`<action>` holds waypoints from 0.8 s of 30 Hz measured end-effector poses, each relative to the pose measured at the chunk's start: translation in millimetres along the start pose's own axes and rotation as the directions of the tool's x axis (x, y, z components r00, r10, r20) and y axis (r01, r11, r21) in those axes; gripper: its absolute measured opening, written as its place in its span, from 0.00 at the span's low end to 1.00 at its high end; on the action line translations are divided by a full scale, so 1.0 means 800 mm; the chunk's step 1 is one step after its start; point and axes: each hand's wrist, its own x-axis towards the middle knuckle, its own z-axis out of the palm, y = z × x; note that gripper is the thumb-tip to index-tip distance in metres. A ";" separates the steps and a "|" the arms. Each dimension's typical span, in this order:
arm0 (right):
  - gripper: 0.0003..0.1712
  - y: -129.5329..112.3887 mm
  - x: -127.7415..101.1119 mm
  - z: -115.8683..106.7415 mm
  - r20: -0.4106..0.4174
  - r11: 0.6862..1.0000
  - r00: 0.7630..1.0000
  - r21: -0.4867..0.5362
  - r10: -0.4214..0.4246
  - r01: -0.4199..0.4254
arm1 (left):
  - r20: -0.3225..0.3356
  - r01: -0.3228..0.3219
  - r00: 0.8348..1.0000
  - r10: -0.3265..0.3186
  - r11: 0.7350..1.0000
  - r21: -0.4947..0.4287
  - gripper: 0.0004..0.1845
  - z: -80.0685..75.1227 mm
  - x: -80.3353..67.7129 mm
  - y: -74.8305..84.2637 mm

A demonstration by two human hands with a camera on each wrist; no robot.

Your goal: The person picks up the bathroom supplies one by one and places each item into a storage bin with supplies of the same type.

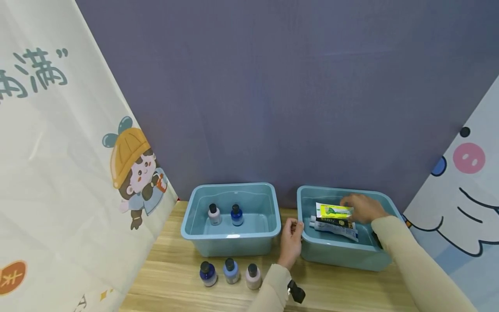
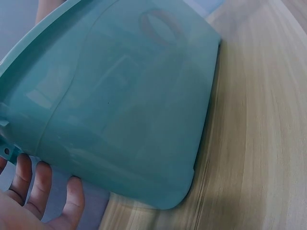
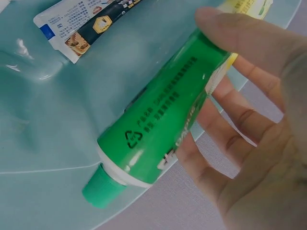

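My right hand (image 1: 362, 208) reaches inside the right-hand blue bin (image 1: 343, 258) and pinches a toothpaste tube (image 1: 331, 211) between thumb and fingers. In the right wrist view this toothpaste tube (image 3: 158, 110) is green with a green cap, turning yellow toward its far end. Beneath it lie a black toothpaste tube (image 1: 339, 222) and a white-and-blue one (image 1: 339, 231), both on their sides. My left hand (image 1: 290, 245) grips the left rim of the same bin, thumb at the top. In the left wrist view its fingers (image 2: 41, 184) touch the bin's wall (image 2: 120, 105) under the rim.
A second blue bin (image 1: 234, 246) on the left holds a pink bottle (image 1: 214, 215) and a dark blue bottle (image 1: 237, 216). Before it stand a dark blue bottle (image 1: 208, 275), a light blue one (image 1: 231, 272) and a pink one (image 1: 253, 278). A grey curtain (image 1: 253, 95) hangs behind the wooden table (image 1: 167, 277).
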 end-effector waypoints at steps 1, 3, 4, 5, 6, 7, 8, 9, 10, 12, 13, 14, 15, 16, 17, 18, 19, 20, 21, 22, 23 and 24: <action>0.30 -0.003 -0.003 0.001 0.008 1.000 1.000 0.002 0.003 -0.003 | 0.003 -0.001 1.000 0.001 1.000 0.001 0.09 -0.002 -0.003 -0.001; 0.30 -0.010 -0.010 0.003 0.021 1.000 1.000 0.008 0.015 -0.015 | 0.007 -0.003 1.000 0.003 1.000 0.002 0.09 -0.006 -0.008 -0.001; 0.30 -0.013 -0.013 0.004 0.028 1.000 0.999 0.010 0.021 -0.022 | 0.010 -0.004 1.000 0.004 1.000 0.003 0.09 -0.008 -0.010 -0.002; 0.29 -0.016 -0.016 0.006 0.035 1.000 0.999 0.012 0.026 -0.026 | 0.012 -0.005 1.000 0.005 1.000 0.004 0.09 -0.010 -0.013 -0.002; 0.29 -0.019 -0.018 0.007 0.041 0.999 0.999 0.012 0.035 -0.035 | 0.015 -0.006 1.000 0.006 1.000 0.005 0.09 -0.012 -0.016 -0.003; 0.29 -0.021 -0.020 0.010 0.049 0.999 0.998 0.013 0.044 -0.045 | 0.021 -0.008 1.000 0.007 1.000 0.006 0.09 -0.014 -0.019 -0.003; 0.29 -0.023 -0.023 0.012 0.056 0.998 0.997 0.013 0.054 -0.054 | 0.026 -0.006 1.000 0.006 1.000 0.009 0.09 -0.016 -0.022 -0.003; 0.29 -0.026 -0.025 0.014 0.063 0.998 0.996 0.012 0.062 -0.062 | 0.032 -0.006 0.999 0.006 1.000 0.011 0.09 -0.018 -0.025 -0.003; 0.28 -0.026 -0.024 0.015 0.069 0.998 0.995 0.010 0.067 -0.068 | 0.032 -0.007 0.999 0.006 1.000 0.013 0.09 -0.019 -0.025 -0.002; 0.28 -0.027 -0.022 0.016 0.078 0.997 0.994 0.010 0.072 -0.073 | 0.032 -0.007 0.999 0.006 1.000 0.014 0.09 -0.020 -0.027 0.000; 0.28 -0.027 -0.021 0.016 0.082 0.997 0.994 0.010 0.070 -0.071 | 0.033 -0.005 0.999 0.005 1.000 0.014 0.09 -0.020 -0.027 0.001; 0.27 -0.028 -0.020 0.017 0.083 0.998 0.994 0.012 0.068 -0.069 | 0.030 -0.003 1.000 0.002 1.000 0.013 0.09 -0.021 -0.028 0.002; 0.27 -0.028 -0.019 0.018 0.085 0.998 0.994 0.012 0.064 -0.065 | 0.029 -0.003 1.000 0.003 1.000 0.011 0.09 -0.021 -0.029 0.004; 0.26 -0.029 -0.019 0.018 0.087 0.998 0.994 0.015 0.059 -0.061 | 0.028 -0.003 1.000 0.002 1.000 0.009 0.09 -0.021 -0.029 0.005; 0.26 -0.029 -0.018 0.019 0.089 0.998 0.995 0.016 0.053 -0.055 | 0.030 -0.002 1.000 0.001 1.000 0.006 0.09 -0.021 -0.030 0.006; 0.25 -0.028 -0.018 0.021 0.093 0.998 0.994 0.020 0.050 -0.052 | 0.030 -0.003 1.000 0.003 1.000 0.003 0.09 -0.022 -0.031 0.007; 0.25 -0.028 -0.018 0.022 0.098 0.998 0.994 0.024 0.053 -0.056 | 0.031 -0.003 1.000 0.003 1.000 0.001 0.08 -0.022 -0.031 0.008; 0.24 -0.028 -0.018 0.023 0.103 0.998 0.993 0.028 0.055 -0.058 | 0.033 -0.007 0.999 0.007 1.000 -0.004 0.08 -0.022 -0.032 0.009; 0.24 -0.027 -0.018 0.024 0.109 0.998 0.992 0.029 0.058 -0.061 | 0.036 -0.012 0.999 0.012 1.000 -0.006 0.08 -0.023 -0.033 0.010; 0.24 -0.026 -0.018 0.025 0.115 0.997 0.992 0.031 0.060 -0.064 | 0.040 -0.017 0.999 0.018 1.000 -0.010 0.09 -0.023 -0.034 0.010; 0.24 -0.026 -0.018 0.026 0.121 0.997 0.990 0.032 0.066 -0.071 | 0.040 -0.023 0.999 0.024 1.000 -0.013 0.09 -0.024 -0.034 0.010; 0.25 -0.025 -0.017 0.027 0.129 0.997 0.989 0.034 0.070 -0.075 | 0.040 -0.029 0.999 0.029 0.999 -0.016 0.09 -0.024 -0.035 0.011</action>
